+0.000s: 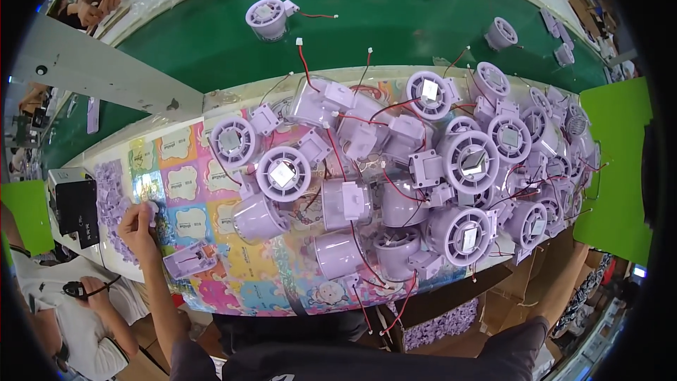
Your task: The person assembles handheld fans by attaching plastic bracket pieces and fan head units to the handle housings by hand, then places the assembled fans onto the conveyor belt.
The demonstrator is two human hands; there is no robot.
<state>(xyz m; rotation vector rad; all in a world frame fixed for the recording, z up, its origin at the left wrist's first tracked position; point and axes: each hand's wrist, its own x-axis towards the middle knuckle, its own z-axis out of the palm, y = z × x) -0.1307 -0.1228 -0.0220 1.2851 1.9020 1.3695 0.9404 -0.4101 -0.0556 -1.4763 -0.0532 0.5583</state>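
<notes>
My left hand [139, 227] is closed, thumb against fingers, on a small lilac plastic piece [152, 213]. It is at the near side of a pile of small lilac plastic parts [113, 194]. Just right of that wrist, an open lilac housing [189, 259] with a red wire inside lies on the patterned mat [255, 268]. My right forearm [562, 286] reaches up to the bench's right end, its hand hidden around the green panel [617, 169] and the crowded units. Several lilac fan-like units [283, 173] with clear cups and red-black wires cover the bench's middle and right.
Behind the bench runs a green conveyor belt [395, 25] carrying a few lilac units [266, 20]. A black-and-white box [74, 204] stands left of the parts pile. A metal post [106, 70] rises at back left. Cartons [522, 275] sit below the right edge. Other people work at left.
</notes>
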